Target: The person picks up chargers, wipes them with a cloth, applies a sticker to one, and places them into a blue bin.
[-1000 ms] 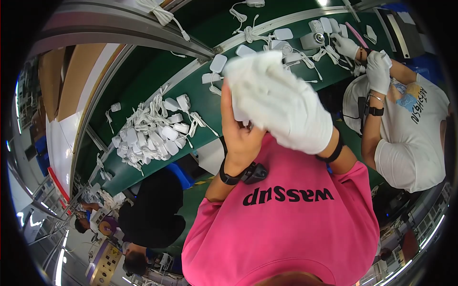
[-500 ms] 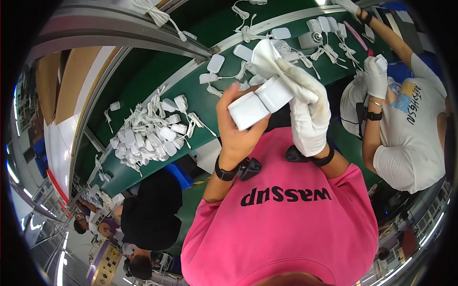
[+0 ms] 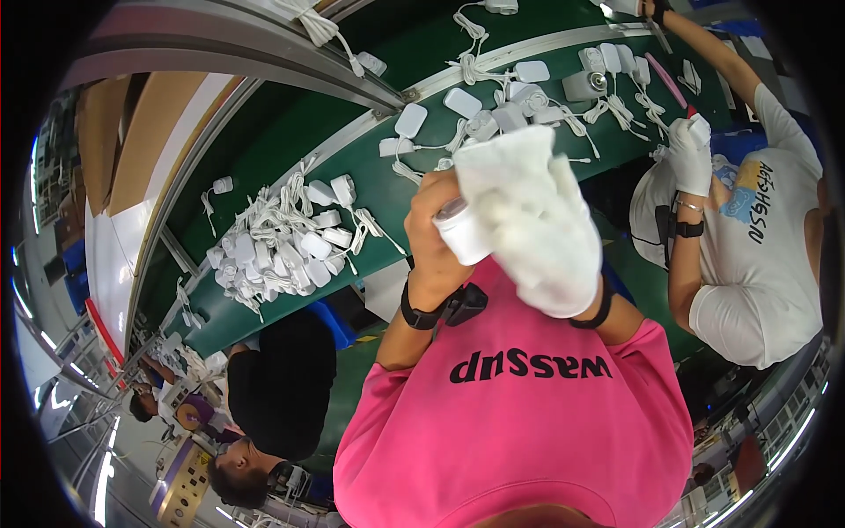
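In front of my chest, my bare left hand is closed round a white power adapter, a small block with rounded edges. My right hand, in a white glove, lies over the adapter's right side and hides part of it. Motion smears the glove, so its fingers and anything inside them cannot be made out. Beyond my hands on the green work surface lie several more white adapters with bundled white cables.
A large heap of white adapters and cables lies to the left. A metal rail runs along the bench's far side. A co-worker in a white shirt works at the right, wearing white gloves. Another person in black is at lower left.
My gloved right hand has swung left and in front of the adapter. Two white blocks showed between my hands before; only one shows now. My left hand has turned slightly.
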Demonstrator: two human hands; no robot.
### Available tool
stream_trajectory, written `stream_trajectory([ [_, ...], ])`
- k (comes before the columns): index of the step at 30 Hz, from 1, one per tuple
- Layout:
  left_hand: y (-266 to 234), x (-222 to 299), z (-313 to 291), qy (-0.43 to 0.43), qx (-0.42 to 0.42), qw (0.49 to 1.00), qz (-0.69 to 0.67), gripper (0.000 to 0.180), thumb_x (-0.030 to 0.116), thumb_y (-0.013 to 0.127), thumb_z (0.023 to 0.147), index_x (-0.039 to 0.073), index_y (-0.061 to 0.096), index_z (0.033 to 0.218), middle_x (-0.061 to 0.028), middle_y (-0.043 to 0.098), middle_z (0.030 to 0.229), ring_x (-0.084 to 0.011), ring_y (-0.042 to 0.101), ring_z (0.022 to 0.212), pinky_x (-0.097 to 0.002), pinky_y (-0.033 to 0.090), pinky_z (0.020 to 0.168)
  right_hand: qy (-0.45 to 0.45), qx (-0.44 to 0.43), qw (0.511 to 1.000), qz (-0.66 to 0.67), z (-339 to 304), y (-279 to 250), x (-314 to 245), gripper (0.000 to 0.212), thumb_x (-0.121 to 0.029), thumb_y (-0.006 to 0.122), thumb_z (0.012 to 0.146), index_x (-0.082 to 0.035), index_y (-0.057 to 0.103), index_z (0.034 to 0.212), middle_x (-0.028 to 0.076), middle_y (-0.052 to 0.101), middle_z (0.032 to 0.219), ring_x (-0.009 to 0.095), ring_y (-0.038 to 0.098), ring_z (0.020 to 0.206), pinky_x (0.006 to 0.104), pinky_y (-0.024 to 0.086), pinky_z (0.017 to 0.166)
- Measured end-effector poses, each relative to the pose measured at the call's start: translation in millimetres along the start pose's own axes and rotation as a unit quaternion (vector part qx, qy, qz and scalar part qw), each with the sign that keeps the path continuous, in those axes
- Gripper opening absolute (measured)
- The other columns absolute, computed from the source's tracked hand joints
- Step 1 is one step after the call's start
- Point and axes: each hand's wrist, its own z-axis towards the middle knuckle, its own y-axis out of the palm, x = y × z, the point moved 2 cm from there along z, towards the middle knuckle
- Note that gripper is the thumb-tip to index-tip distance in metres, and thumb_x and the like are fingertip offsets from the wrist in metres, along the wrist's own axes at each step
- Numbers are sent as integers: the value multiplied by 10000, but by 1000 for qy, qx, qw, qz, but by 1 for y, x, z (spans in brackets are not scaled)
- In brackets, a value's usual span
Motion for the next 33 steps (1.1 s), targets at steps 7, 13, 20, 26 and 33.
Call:
stream_trajectory([
  [7,-5,-21,-1,-56,-53,995,-60,470,56,763,683,32,496,1068,-193,577,1063,-384,552,1084,-468,443,918,-7,-7,995,102,-10,12,4,310,-185,565,701,-81,578,993,89,598,1054,255,589,932,368,452,824],
  [13,-5,-17,2,95,-14,971,-218,605,83,775,683,61,417,1170,-197,565,1083,-377,566,1055,-474,443,921,160,16,954,251,-23,13,41,306,-198,491,926,-7,502,1164,139,599,1097,272,583,985,378,454,867],
  [20,-5,-13,-4,-169,19,877,-449,785,131,750,728,160,278,1354,-149,522,1078,-281,547,972,-408,489,817,364,159,830,390,-36,19,38,369,-172,466,949,1,402,1269,147,548,1196,230,544,1081,338,429,915],
  [26,-5,-26,-7,-234,-41,589,-772,916,178,772,697,172,210,1420,-148,521,1078,-247,548,906,-336,503,731,293,364,807,361,-19,14,33,329,-170,432,968,22,456,1233,127,569,1176,222,549,1074,322,425,913],
  [33,1,-22,-22,-305,-38,592,-745,823,260,742,704,58,286,1359,-164,556,1081,-300,603,925,-413,529,772,40,189,942,274,19,8,14,227,-110,567,796,15,598,984,123,622,987,285,605,945,366,497,781],
])
